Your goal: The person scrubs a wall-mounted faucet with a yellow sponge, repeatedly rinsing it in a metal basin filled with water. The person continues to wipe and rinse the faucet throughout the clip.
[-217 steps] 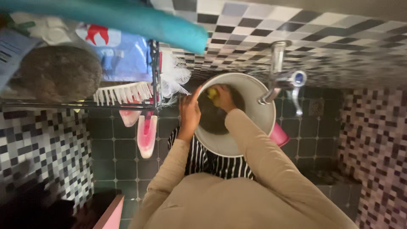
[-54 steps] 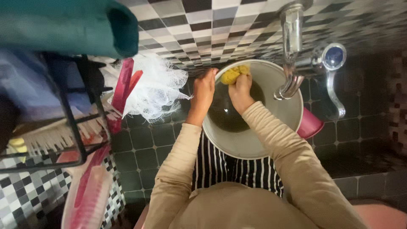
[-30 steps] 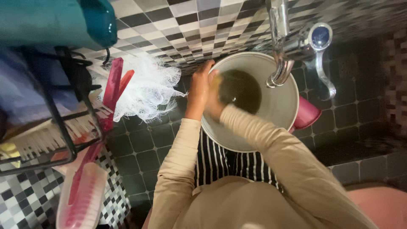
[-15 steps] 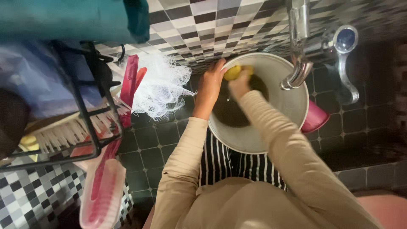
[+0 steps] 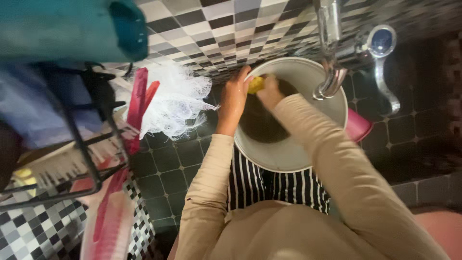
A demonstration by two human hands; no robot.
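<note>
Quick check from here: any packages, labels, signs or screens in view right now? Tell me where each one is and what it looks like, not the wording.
Soft bluish package: on the black wire rack at far left, under the teal roll; blurred, pale blue, rumpled plastic.
Round blue cap: on the chrome tap handle, upper right; small disc, any marking too blurred to tell.
No signs or screens in view.

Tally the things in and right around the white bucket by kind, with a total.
White bucket: 1
Yellow sponge: 1
Metal tap: 1
Pink container beside the bucket: 1
White mesh pouf: 1
Hands, left hand and right hand: 2
Total: 7
</note>
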